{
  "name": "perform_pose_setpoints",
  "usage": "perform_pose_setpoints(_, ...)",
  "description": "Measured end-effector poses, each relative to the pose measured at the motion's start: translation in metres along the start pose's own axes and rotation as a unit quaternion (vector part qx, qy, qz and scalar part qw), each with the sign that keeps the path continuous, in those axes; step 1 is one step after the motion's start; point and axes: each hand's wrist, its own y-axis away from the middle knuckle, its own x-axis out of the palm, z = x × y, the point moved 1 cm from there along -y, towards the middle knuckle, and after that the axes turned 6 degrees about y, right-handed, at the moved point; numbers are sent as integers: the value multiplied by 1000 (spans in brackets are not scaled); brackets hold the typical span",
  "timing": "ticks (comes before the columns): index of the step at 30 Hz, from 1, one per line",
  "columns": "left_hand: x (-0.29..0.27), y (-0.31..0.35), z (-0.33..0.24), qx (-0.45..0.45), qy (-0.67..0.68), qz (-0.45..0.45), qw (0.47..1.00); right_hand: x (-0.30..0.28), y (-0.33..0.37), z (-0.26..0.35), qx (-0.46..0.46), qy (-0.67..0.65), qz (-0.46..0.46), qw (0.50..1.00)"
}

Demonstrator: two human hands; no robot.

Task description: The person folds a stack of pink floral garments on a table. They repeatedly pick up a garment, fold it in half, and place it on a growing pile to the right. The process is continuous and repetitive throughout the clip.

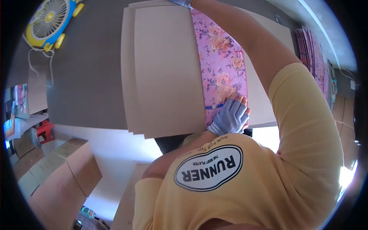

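Observation:
A long pink floral cloth piece [221, 57], apparently folded, lies lengthwise along flat grey-brown cardboard sheets [166, 69]. Near its close end a narrow blue band with a small pale round piece crosses it. My left hand [231, 116], in a grey fingerless glove, rests on that end of the cloth with its fingers stretched out flat towards the right edge. My right arm reaches across to the far end of the cloth. Of my right hand [183, 2] only a gloved part shows at the top edge of the view; its fingers are out of sight.
A yellow and blue fan [49, 21] with a white cord stands on the grey table [88, 76] at far left. Cartons [63, 184] and a red stool [45, 131] are at lower left, near another person's arm. More pink floral pieces [312, 57] are stacked at right.

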Motion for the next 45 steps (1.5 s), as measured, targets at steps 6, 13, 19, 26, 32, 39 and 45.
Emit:
perform_pose_setpoints(6, -27, 6, -23, -164, -37, 113, 979, 5, 43, -13, 82, 72, -156, 982)
perform_pose_setpoints(13, -63, 33, -15, -223, -12, 9, 975, -106, 188, -31, 338, -263, -124, 895)
perform_pose_setpoints(19, -53, -8, -26, -337, -31, 3, 941, -130, 338, -10, 245, 26, 90, 965)
perform_pose_setpoints(26, -45, -61, -17, -286, -226, 40, 930, -165, 324, 67, -15, -93, 187, 978)
perform_pose_setpoints(32, -139, -3, -16, -386, 132, -127, 904, -153, 331, 58, 99, -110, 153, 977)
perform_pose_setpoints(39, -222, 123, 41, -588, 354, -277, 673, -148, 330, 58, 115, -120, 97, 981)
perform_pose_setpoints(45, -210, 131, 52, -521, 396, -257, 711, -146, 365, -12, 264, 5, 120, 957)
